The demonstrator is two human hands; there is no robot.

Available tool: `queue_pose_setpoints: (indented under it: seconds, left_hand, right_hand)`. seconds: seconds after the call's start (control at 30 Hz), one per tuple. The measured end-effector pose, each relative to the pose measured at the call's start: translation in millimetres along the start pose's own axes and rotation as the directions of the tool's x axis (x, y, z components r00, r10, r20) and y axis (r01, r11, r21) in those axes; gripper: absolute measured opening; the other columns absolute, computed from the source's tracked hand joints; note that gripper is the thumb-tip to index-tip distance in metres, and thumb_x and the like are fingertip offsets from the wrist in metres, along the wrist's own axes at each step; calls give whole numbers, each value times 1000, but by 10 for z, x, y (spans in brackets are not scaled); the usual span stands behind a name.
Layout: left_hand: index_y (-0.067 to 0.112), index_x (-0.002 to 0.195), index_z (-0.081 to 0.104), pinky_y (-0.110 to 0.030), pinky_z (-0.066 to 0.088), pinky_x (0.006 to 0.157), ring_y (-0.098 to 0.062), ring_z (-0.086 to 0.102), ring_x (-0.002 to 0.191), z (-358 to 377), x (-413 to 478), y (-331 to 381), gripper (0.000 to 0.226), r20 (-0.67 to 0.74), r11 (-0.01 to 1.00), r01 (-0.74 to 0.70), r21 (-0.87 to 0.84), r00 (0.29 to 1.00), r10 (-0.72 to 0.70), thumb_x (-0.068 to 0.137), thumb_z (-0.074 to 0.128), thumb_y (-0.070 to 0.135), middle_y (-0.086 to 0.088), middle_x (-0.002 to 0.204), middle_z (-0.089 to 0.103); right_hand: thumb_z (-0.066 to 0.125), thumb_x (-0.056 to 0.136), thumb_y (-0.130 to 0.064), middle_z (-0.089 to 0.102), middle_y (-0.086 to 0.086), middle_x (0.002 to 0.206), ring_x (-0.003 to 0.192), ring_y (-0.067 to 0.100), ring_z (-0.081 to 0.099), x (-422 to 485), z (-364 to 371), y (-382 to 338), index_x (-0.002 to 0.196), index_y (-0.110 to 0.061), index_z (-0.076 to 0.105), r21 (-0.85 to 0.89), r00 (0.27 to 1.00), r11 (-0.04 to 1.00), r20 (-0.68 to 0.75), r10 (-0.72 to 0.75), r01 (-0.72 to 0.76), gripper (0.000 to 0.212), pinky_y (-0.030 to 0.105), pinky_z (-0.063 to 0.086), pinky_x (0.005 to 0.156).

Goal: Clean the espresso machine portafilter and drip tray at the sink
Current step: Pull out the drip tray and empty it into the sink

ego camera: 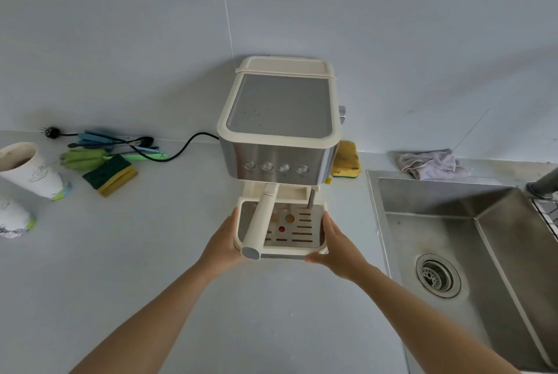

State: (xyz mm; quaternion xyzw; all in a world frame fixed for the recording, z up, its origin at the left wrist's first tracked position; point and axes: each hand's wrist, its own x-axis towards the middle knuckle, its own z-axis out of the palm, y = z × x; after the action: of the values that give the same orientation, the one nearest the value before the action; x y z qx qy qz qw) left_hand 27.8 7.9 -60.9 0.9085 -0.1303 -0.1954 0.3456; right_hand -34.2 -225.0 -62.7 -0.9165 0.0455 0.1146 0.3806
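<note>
This is a kitchen, likely a home one: a grey counter [151,253] runs under a tiled wall [120,41], with a steel sink [437,195], an espresso machine [280,120], sponges [110,176], a cloth [428,164] and paper cups [27,171].

Nothing legible from where I stand. The four buttons [275,168] on the espresso machine [279,120] each have a tiny mark beneath, too blurred to read. The paper cup [30,173] on the bench [151,253] shows a faint printed pattern, no letters I can make out.
</note>
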Motion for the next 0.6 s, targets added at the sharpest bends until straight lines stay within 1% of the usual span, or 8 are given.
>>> queue_pose_setpoints:
  seconds: [0.07,0.1,0.17,0.23,0.3,0.37,0.47,0.6]
  left_hand:
    - [24,148,3,-23,40,92,-18,43,126,92,-151,3,108,-2,998,42,-41,999,-42,71,77,20,2,144,36]
    - [25,148,5,-20,41,87,-17,46,119,144,-223,4,106,-3,996,57,-70,998,-58,70,77,17,2,136,41]
    - [23,146,15,-15,40,78,-13,49,109,253,-345,-38,100,-6,992,66,-110,998,-67,69,78,15,5,122,47]
    - [21,140,27,-11,39,72,-13,51,106,359,-464,-88,89,-2,989,68,-131,998,-69,68,78,15,5,117,49]
    - [29,136,29,-7,38,70,-12,52,107,459,-583,-105,87,1,986,38,-163,999,-38,67,79,14,7,118,50]
    - [40,135,24,-7,39,73,-7,51,109,540,-691,-97,93,9,979,-2,-202,1000,4,65,79,14,12,120,49]
    - [44,137,21,-13,44,83,-4,49,115,642,-812,-128,101,30,977,-61,-206,997,69,60,81,18,17,125,49]
    - [40,138,24,-31,51,91,-6,50,117,785,-980,-188,102,62,984,-60,-168,996,71,53,79,29,15,127,49]
  right_hand:
    - [72,77,-22,40,-1,138,123,14,44,-139,12,33,144,-23,8,11,1000,1000,6,-8,8,93,30,44,100]
    - [72,77,-22,40,-2,138,123,14,44,-209,18,49,144,-23,8,13,1000,1000,9,-13,13,93,30,44,100]
    - [72,77,-22,40,-2,137,123,13,44,-351,34,84,144,-24,8,10,1000,1000,11,-19,19,94,30,44,100]
    - [73,76,-22,40,-3,138,123,12,45,-504,67,128,145,-25,7,18,1000,1000,9,-19,19,95,29,44,99]
    - [73,76,-23,40,-3,138,123,11,44,-672,105,163,145,-25,5,22,1000,1000,7,-12,12,98,28,44,99]
    - [73,76,-22,39,-4,139,121,8,43,-831,143,192,145,-26,3,31,1000,1000,3,5,-5,98,27,43,100]
    - [73,75,-22,39,-5,139,122,7,43,-1054,216,215,146,-27,1,38,999,998,-12,43,-43,101,28,43,101]
    - [73,76,-22,37,-5,141,126,10,41,-1335,305,232,146,-24,-3,28,994,993,-14,112,-112,104,29,41,103]
